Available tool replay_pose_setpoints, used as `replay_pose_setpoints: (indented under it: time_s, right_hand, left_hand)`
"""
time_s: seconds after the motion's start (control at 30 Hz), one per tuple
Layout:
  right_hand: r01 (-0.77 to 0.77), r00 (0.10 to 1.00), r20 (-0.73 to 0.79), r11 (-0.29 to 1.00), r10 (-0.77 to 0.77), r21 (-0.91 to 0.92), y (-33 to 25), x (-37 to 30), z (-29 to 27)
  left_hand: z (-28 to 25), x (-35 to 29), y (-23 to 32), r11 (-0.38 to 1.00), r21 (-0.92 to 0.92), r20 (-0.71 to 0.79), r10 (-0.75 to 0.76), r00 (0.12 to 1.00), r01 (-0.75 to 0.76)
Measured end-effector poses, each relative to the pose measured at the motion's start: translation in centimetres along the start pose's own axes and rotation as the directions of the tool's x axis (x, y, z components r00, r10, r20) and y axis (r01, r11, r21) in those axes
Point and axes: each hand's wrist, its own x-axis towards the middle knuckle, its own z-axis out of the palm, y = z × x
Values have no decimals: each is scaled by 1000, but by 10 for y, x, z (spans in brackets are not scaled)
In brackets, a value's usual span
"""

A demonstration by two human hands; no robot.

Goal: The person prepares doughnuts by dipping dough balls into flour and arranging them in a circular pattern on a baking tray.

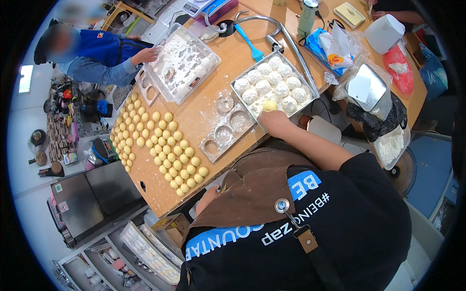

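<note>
My right hand reaches over the near corner of a square metal tray, its fingers closed on a yellow dough ball. Several flour-coated dough balls fill most of that tray, with loose flour around the one I hold. Down by the table's front edge is my left hand, partly covered by my brown apron; its fingers are hidden. Many plain yellow dough balls lie in rows on the wooden table, to the left. Between them and the tray rests a floury wooden board with round holes.
A co-worker in blue stands across the table, one hand at a floured clear plastic box. A blue brush and a bent metal tube lie behind the tray. Right of it stand a green bottle and a flour container.
</note>
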Motion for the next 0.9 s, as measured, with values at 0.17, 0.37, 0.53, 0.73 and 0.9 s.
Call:
replay_pose_setpoints:
  time_s: [0.17, 0.37, 0.53, 0.73, 0.9]
  right_hand:
    - [16, 1000, 3, 999, -16, -35, 1, 8, 8]
    - [-105, 992, 76, 994, 104, 16, 0, 19, 11]
    - [-147, 985, -60, 975, 159, 167, 24, 19, -22]
    - [6, 979, -195, 939, 65, 345, 38, 13, -56]
    - [-31, 974, -166, 812, 156, 583, 53, 18, -46]
  left_hand:
    - [-2, 0, 10, 1000, 27, 3, 4, 1000, -4]
    - [2, 13, 18, 999, 34, -3, 31, 1000, -30]
    - [5, 27, 19, 997, 54, 9, 54, 998, -55]
    - [-1, 17, 34, 999, -5, 25, 42, 999, -42]
    - [-31, -48, 126, 995, 60, -49, -80, 996, 83]
